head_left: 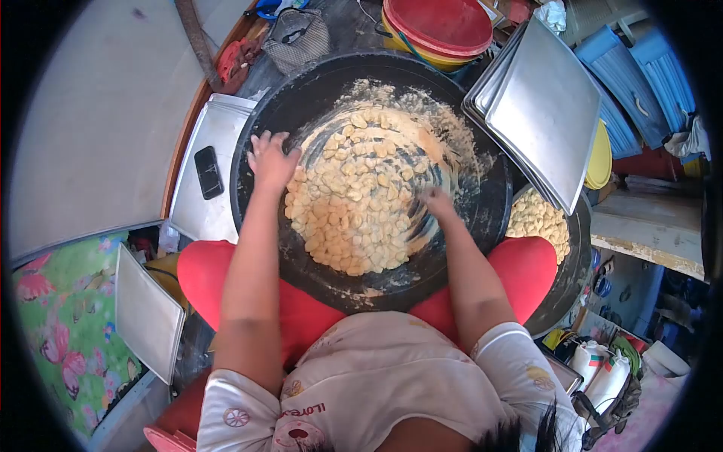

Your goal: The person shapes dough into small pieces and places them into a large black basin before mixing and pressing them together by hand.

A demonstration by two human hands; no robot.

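A wide black basin (260, 218) rests between my knees. In it lies a broad heap of small pale dough pieces (346, 203) dusted with flour. My left hand (273, 160) is over the basin's left side, fingers spread and floury, close to the edge of the heap. On the right side of the heap my right hand (435, 202) is low among the flour and pieces; its fingers are smeared by motion. Loose flour (440, 113) coats the basin's far right wall, and curved streaks run through the heap.
Metal trays (546, 105) lean over the basin's right rim, above a second basin of similar pieces (536, 224). A phone (208, 172) lies on flat trays (218, 128) at left. Beyond stand a red basin (440, 26) and a checked bag (296, 45).
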